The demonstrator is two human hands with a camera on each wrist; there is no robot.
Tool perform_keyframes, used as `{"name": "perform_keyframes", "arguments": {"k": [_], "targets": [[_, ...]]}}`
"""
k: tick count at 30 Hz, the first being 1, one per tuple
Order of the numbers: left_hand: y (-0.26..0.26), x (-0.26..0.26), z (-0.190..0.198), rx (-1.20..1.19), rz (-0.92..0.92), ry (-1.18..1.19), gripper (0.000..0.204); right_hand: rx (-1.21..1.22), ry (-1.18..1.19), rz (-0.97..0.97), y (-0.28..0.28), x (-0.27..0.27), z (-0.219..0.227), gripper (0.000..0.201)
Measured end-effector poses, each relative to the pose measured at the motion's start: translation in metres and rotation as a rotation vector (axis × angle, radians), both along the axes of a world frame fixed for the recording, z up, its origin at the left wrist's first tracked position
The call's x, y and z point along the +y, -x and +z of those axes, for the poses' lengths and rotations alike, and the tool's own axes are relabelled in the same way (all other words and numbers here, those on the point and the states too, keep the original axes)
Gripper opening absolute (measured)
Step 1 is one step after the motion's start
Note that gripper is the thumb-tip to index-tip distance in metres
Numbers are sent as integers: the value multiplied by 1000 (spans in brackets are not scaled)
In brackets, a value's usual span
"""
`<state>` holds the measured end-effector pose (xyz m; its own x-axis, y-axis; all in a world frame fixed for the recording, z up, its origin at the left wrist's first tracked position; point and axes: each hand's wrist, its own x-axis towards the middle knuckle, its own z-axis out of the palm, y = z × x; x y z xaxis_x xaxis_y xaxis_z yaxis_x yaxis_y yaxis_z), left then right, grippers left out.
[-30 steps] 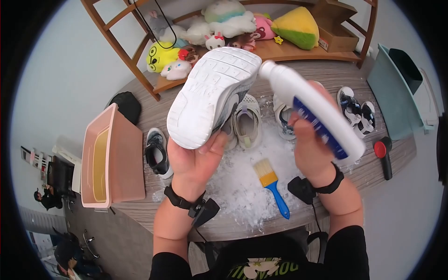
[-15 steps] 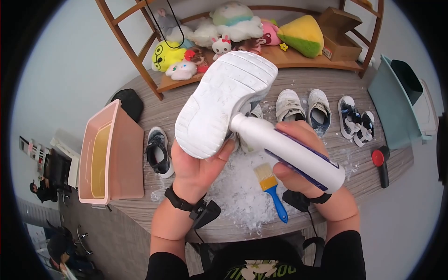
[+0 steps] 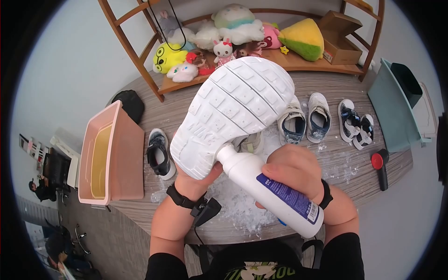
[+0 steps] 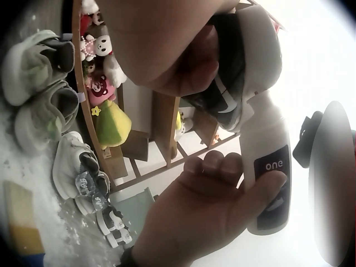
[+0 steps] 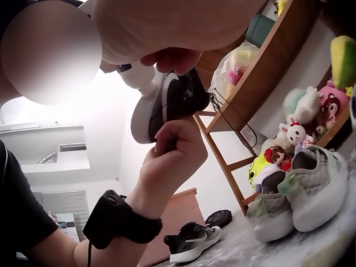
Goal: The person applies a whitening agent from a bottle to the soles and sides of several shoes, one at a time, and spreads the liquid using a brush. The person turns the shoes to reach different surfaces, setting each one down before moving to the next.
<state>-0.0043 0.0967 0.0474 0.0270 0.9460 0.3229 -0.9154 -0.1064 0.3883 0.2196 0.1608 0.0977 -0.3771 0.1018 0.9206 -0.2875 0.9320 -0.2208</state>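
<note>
Held up by my left hand [image 3: 189,185] is a black-and-white sneaker [image 3: 233,98], its white tread facing me. The fingers grip it at the heel end; in the right wrist view, its dark upper [image 5: 186,97] shows above them. My right hand [image 3: 298,168] wraps round a white bottle [image 3: 242,170] with a purple label. The bottle tilts up and left, with its top right at the sole's edge. In the left wrist view, the right thumb lies across the label. A blue-handled paintbrush [image 4: 22,222] lies below, mostly hidden by the bottle in the head view.
White powdery residue [image 3: 233,210] covers the table's middle. A dark sneaker [image 3: 159,154] and pink bin [image 3: 126,158] stand left. Light shoes [image 3: 318,116], sandals [image 3: 354,123], a black-handled tool with a red disc [image 3: 380,168] and a teal bin [image 3: 396,112] are right. Behind is a shelf of plush toys [image 3: 224,51].
The bottle has come left and down from beside the toe to the sole's edge near the heel. The sneaker has tilted, showing more tread, and shifted right; the bottle now covers most of the brush.
</note>
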Motion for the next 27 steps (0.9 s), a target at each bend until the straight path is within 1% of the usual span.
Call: {"name": "perform_keyframes", "arguments": {"k": [6, 11, 16, 18, 19, 22, 23, 26, 27], "targets": [[-1, 2, 3, -55, -20, 58, 59, 21, -22, -33, 1, -2, -1, 47], [-7, -2, 12, -147, -60, 115, 61, 16, -126, -35, 2, -4, 0, 46], [-14, -9, 17, -220, -75, 172, 63, 43, -126, -74, 4, -4, -4, 47], [-12, -9, 15, -181, -28, 228, 63, 63, -121, -87, 5, -4, -3, 48], [-8, -6, 7, -179, -23, 240, 62, 78, -119, -91, 6, -4, -3, 49], [-14, -1, 15, -59, 55, 225, 61, 94, -112, -103, 5, -5, -4, 50], [-17, -4, 20, -51, 100, 318, 62, 97, -112, -107, 5, -6, -5, 50], [-17, -8, 27, -15, 100, 367, 63, 107, -112, -122, 4, -6, -5, 51], [-9, -6, 16, -4, 28, 269, 63, 112, -110, -126, 5, -6, -5, 51]]}}
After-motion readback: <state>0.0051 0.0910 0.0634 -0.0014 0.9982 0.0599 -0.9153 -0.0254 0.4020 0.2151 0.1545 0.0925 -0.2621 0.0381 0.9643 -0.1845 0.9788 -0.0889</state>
